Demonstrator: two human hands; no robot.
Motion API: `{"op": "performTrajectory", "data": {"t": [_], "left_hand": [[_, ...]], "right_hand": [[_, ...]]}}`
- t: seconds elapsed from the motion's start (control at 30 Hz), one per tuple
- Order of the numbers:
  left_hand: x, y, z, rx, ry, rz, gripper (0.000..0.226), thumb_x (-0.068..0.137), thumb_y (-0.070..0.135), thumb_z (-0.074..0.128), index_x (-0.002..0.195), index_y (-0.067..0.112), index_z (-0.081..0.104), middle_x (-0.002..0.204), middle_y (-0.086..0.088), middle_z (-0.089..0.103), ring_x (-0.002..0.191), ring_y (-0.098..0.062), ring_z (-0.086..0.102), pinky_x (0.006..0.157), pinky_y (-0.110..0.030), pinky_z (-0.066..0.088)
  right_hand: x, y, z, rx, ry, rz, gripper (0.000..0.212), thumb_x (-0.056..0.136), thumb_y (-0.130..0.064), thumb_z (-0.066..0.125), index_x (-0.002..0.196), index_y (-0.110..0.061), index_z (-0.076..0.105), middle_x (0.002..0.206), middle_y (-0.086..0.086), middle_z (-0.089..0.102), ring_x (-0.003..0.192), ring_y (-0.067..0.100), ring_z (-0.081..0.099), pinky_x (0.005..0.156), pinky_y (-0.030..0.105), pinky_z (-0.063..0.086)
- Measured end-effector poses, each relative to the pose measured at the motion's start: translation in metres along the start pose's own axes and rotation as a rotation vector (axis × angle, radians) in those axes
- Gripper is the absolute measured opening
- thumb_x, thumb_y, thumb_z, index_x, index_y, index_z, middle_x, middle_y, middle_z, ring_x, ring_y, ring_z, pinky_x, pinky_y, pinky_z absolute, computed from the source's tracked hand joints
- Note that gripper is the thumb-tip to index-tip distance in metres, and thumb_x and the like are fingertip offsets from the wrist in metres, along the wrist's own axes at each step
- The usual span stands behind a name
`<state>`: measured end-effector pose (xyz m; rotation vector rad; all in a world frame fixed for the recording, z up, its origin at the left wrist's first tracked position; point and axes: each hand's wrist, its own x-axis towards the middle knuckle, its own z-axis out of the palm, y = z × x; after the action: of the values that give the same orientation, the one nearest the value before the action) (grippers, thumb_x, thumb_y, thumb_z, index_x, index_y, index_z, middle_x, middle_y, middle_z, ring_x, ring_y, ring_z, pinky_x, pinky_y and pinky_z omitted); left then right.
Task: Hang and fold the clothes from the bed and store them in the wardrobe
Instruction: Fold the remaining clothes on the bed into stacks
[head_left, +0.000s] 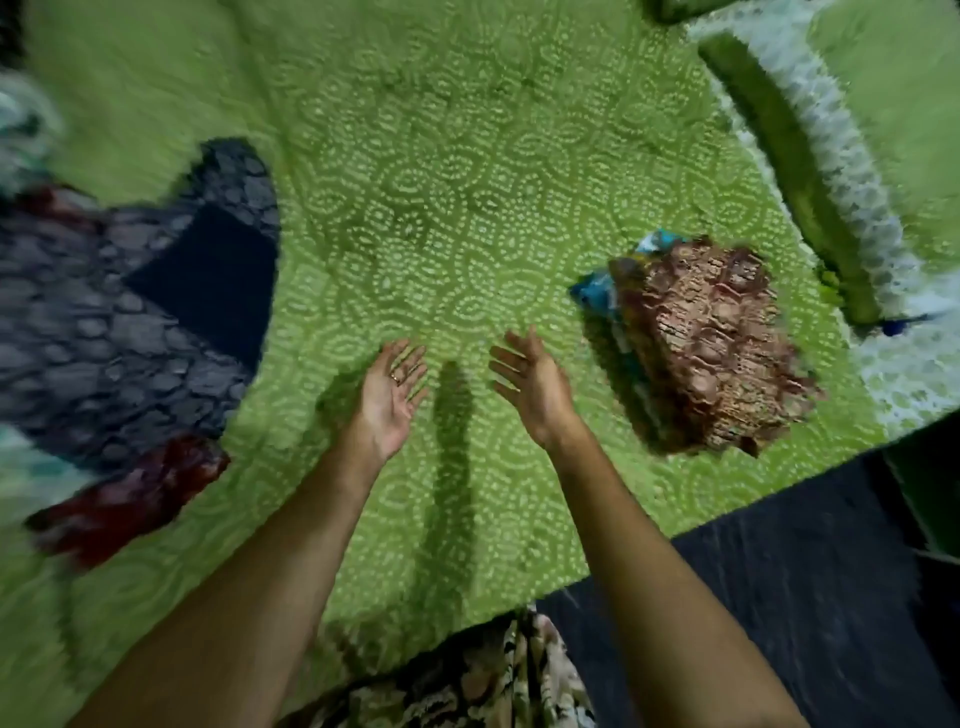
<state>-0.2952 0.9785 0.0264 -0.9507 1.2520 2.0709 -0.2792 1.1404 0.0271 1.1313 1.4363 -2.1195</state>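
Note:
Both my arms reach out over the green patterned bedspread (467, 208). My left hand (392, 395) is held palm up with straight fingers and a ring, holding nothing. My right hand (527, 382) hovers beside it, fingers spread and empty. A folded brown patterned garment (711, 343) lies on the bed to the right of my right hand, on top of a folded blue and teal piece (597, 293). At the left lies a loose pile of clothes: a grey-blue spotted garment (104, 332) with a dark navy panel and a dark red cloth (130, 499). The view is blurred.
A green pillow with a white patterned border (821, 171) lies at the upper right. The bed's near edge meets a dark floor (779, 597) at the lower right. A patterned garment on my body (467, 680) shows at the bottom.

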Motion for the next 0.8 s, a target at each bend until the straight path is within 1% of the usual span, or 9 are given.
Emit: {"op": "performTrajectory", "data": {"t": [0.1, 0.17, 0.3, 0.37, 0.47, 0.57, 0.63, 0.7, 0.8], "left_hand": [[-0.009, 0.03, -0.086, -0.083, 0.123, 0.038, 0.042, 0.101, 0.036, 0.028, 0.138, 0.018, 0.039, 0.144, -0.004, 0.043, 0.131, -0.019, 0.04, 0.104, -0.032, 0.029], [-0.018, 0.048, -0.141, -0.126, 0.199, 0.062, 0.043, 0.1, 0.036, 0.031, 0.137, 0.016, 0.042, 0.142, -0.003, 0.045, 0.131, -0.018, 0.041, 0.099, -0.031, 0.032], [-0.036, 0.076, -0.215, -0.16, 0.326, 0.111, 0.037, 0.099, 0.035, 0.034, 0.129, 0.018, 0.048, 0.136, 0.0, 0.049, 0.121, -0.015, 0.049, 0.095, -0.029, 0.035], [-0.041, 0.086, -0.245, -0.146, 0.366, 0.144, 0.04, 0.1, 0.035, 0.032, 0.134, 0.017, 0.045, 0.14, -0.002, 0.047, 0.129, -0.017, 0.043, 0.103, -0.032, 0.03], [-0.043, 0.092, -0.281, -0.149, 0.443, 0.136, 0.039, 0.101, 0.033, 0.031, 0.135, 0.017, 0.045, 0.14, -0.003, 0.047, 0.129, -0.018, 0.042, 0.11, -0.037, 0.03], [-0.04, 0.092, -0.3, -0.13, 0.498, 0.121, 0.038, 0.1, 0.032, 0.035, 0.133, 0.02, 0.048, 0.141, -0.002, 0.046, 0.126, -0.017, 0.044, 0.102, -0.033, 0.035], [-0.037, 0.094, -0.306, -0.115, 0.551, 0.099, 0.038, 0.099, 0.034, 0.039, 0.134, 0.021, 0.047, 0.145, -0.003, 0.04, 0.13, -0.02, 0.04, 0.106, -0.036, 0.032], [-0.031, 0.094, -0.31, -0.114, 0.603, 0.075, 0.041, 0.097, 0.035, 0.043, 0.136, 0.02, 0.043, 0.147, -0.005, 0.037, 0.132, -0.024, 0.037, 0.112, -0.044, 0.027], [-0.024, 0.096, -0.316, -0.096, 0.63, 0.044, 0.041, 0.097, 0.029, 0.043, 0.137, 0.018, 0.042, 0.147, -0.005, 0.036, 0.132, -0.025, 0.036, 0.112, -0.042, 0.023]], "right_hand": [[0.004, 0.027, 0.083, -0.1, -0.134, 0.057, 0.048, 0.1, -0.04, 0.03, 0.129, -0.008, 0.049, 0.114, 0.01, 0.058, 0.1, 0.021, 0.054, 0.082, 0.033, 0.043], [0.004, 0.05, 0.139, -0.187, -0.227, 0.097, 0.044, 0.1, -0.04, 0.03, 0.126, -0.011, 0.051, 0.107, 0.006, 0.058, 0.091, 0.016, 0.054, 0.076, 0.03, 0.042], [0.006, 0.083, 0.224, -0.32, -0.328, 0.142, 0.045, 0.101, -0.04, 0.029, 0.125, -0.011, 0.052, 0.104, 0.004, 0.059, 0.087, 0.014, 0.055, 0.075, 0.031, 0.042], [0.009, 0.098, 0.256, -0.347, -0.356, 0.163, 0.042, 0.1, -0.042, 0.031, 0.119, -0.011, 0.053, 0.099, 0.002, 0.059, 0.091, 0.016, 0.056, 0.076, 0.032, 0.044], [0.014, 0.114, 0.287, -0.429, -0.334, 0.173, 0.043, 0.1, -0.04, 0.036, 0.124, -0.007, 0.051, 0.109, 0.008, 0.057, 0.104, 0.023, 0.054, 0.086, 0.037, 0.044], [0.023, 0.128, 0.301, -0.504, -0.255, 0.161, 0.044, 0.1, -0.034, 0.039, 0.13, -0.003, 0.047, 0.122, 0.013, 0.054, 0.109, 0.025, 0.052, 0.087, 0.039, 0.044], [0.027, 0.135, 0.307, -0.529, -0.21, 0.169, 0.044, 0.1, -0.032, 0.041, 0.132, -0.002, 0.047, 0.128, 0.016, 0.052, 0.115, 0.028, 0.051, 0.089, 0.039, 0.044], [0.029, 0.141, 0.309, -0.556, -0.188, 0.183, 0.043, 0.099, -0.03, 0.043, 0.132, -0.002, 0.046, 0.131, 0.017, 0.051, 0.118, 0.03, 0.051, 0.09, 0.04, 0.044], [0.031, 0.15, 0.315, -0.596, -0.112, 0.169, 0.042, 0.097, -0.025, 0.05, 0.132, -0.004, 0.044, 0.132, 0.024, 0.049, 0.118, 0.033, 0.051, 0.096, 0.042, 0.045]]}}
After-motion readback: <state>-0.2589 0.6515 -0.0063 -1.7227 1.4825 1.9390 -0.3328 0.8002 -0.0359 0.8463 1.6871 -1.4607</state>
